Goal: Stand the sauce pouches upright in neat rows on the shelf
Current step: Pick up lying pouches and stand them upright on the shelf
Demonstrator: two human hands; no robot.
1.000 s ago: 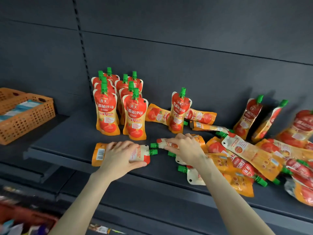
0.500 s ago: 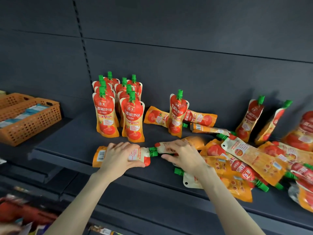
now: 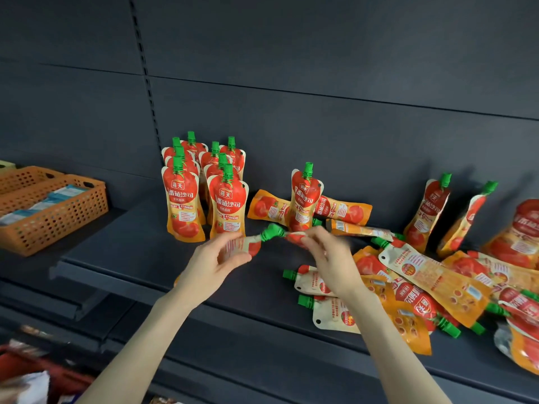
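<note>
The left hand (image 3: 215, 263) grips a sauce pouch (image 3: 240, 246) around its body, fingers curled over it, holding it just in front of the standing rows (image 3: 204, 193). The pouch's top points right. The right hand (image 3: 329, 258) pinches the red top of a second pouch (image 3: 294, 237) with its fingertips, and the rest of that pouch is hidden behind the hand. Between the two hands is a blurred green cap (image 3: 272, 231); which pouch it belongs to cannot be told.

The standing rows fill the far left of the dark shelf (image 3: 140, 258), two rows side by side, spouts up and labels facing out. To their right a single pouch (image 3: 304, 196) stands alone, with two flat pouches (image 3: 269, 207) lying behind it. Further right two leaning pouches (image 3: 428, 211) are propped against the back panel. A loose heap (image 3: 423, 287) of pouches lies flat and overlapping at the near right of the shelf. An orange basket (image 3: 55, 211) sits on the neighbouring shelf to the left.
</note>
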